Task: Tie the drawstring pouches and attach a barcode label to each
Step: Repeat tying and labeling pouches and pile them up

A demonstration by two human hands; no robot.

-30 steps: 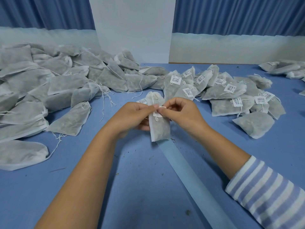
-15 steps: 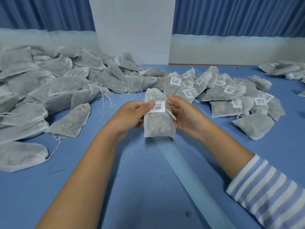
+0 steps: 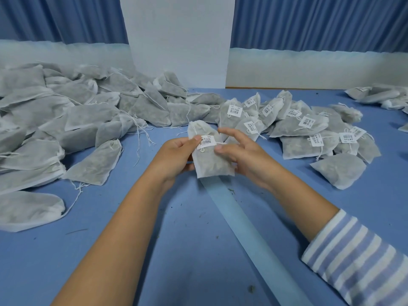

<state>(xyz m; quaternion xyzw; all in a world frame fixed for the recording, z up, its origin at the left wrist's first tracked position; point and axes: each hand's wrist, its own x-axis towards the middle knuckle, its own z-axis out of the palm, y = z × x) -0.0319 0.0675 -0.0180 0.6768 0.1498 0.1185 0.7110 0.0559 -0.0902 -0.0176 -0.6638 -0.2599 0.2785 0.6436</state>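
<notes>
Pouch [image 3: 210, 160] tagged; barcode label [image 3: 206, 141] wants a firm press.
Left grip [image 3: 176, 153] clasps it, thumb on the label; right grip [image 3: 240, 151], fingers spread, touches it at 3 o'clock. I'd rub the edges flat.

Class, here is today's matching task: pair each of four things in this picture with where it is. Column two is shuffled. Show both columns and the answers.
Column one
1. labelled pouches
2. pale blue strip
3. held pouch
4. unlabelled pouches

Column two
a. between the left hand and the right hand
b. heaped on the left side of the table
c. heaped to the right of both hands
d. flat on the table, running toward the viewer

Pairs: 1-c, 2-d, 3-a, 4-b
</notes>
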